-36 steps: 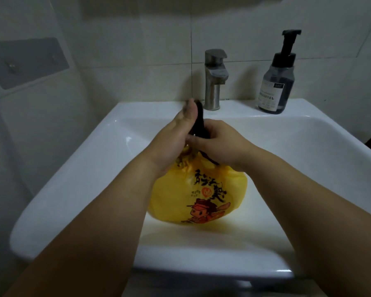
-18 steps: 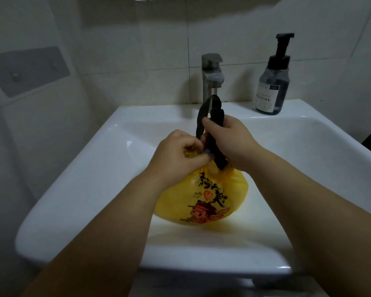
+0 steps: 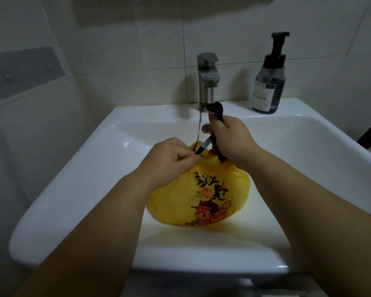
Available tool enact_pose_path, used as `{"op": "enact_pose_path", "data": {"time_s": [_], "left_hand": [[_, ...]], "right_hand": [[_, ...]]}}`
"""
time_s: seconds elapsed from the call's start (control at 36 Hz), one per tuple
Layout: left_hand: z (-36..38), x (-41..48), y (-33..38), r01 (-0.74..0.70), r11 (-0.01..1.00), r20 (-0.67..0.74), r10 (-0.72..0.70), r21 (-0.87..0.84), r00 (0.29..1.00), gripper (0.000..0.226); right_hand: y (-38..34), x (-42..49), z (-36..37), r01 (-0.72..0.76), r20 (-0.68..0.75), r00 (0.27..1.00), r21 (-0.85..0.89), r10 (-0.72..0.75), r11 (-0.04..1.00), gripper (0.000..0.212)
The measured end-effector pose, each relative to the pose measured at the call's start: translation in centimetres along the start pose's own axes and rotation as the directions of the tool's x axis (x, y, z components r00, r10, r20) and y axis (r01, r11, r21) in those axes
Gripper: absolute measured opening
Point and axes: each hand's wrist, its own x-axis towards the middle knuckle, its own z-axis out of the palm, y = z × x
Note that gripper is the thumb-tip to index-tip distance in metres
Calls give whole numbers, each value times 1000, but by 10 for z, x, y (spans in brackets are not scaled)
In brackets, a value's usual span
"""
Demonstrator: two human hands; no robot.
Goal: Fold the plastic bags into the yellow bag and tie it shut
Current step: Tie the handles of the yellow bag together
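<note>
Bulging, crinkly yellow bag (image 3: 201, 194), cartoon print and black lettering, down in smooth white ceramic sink (image 3: 90, 163). Gathered neck between both hands. Fingers of left hand (image 3: 169, 159) closed, pinching thin black plastic strand (image 3: 204, 145); right hand (image 3: 231, 140) fisted round twisted black plastic strip (image 3: 215, 108), looped end poking above knuckles.

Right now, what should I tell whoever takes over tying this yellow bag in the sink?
Left hand pinches a black strand at the bag's neck.
Right hand grips a second black strand, its end poking above the fist.
Yellow bag sits bulging in the sink, neck gathered between the hands.
Done: bag looks stuffed; contents hidden.
Left: no finished knot shows; probably cross the strands and pull tight.
</note>
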Motion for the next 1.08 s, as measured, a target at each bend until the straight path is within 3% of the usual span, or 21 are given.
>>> {"op": "enact_pose_path", "data": {"time_s": [0.17, 0.25, 0.33, 0.42, 0.5, 0.64, 0.75, 0.89, 1.08], "left_hand": [[-1, -4, 0, -15, 997, 43, 11, 82, 999, 25], [-1, -4, 0, -49, 995, 9, 48, 86, 999, 22], [1, -1, -1, -78, 991, -11, 80, 105, 997, 16], [3, 0, 0, -87, 990, -25, 90, 107, 996, 11], [1, -1, 3, -59, 998, -43, 59, -8, 997, 10], [1, 2, 7, 61, 973, -153, -97, -222, 983, 10], [6, 2, 5, 48, 984, -46, -57, -170, 997, 22], [6, 3, 10, 14, 982, -105, -34, -186, 994, 19], [3, 4, 2, 39, 999, -82, -39, -9, 996, 27]], "right_hand": [[4, 0, -7, -222, 174, 965, 155, 194, 963, 27], [7, 0, -11, -238, 331, 924, 101, 193, 966, 17], [12, 0, -6, -193, 407, 896, -10, 180, 981, 24], [12, 0, 0, -159, 360, 916, -71, 174, 985, 22], [12, 1, 0, -119, 281, 948, -118, 149, 986, 17], [12, 2, -2, -108, 245, 965, 46, 94, 993, 23], [11, 1, 1, -85, 270, 961, 111, 52, 990, 27], [6, 0, 1, -46, 254, 967, 155, 5, 987, 28], [3, 0, -1, -11, 114, 993, 148, -6, 989, 27]]}}
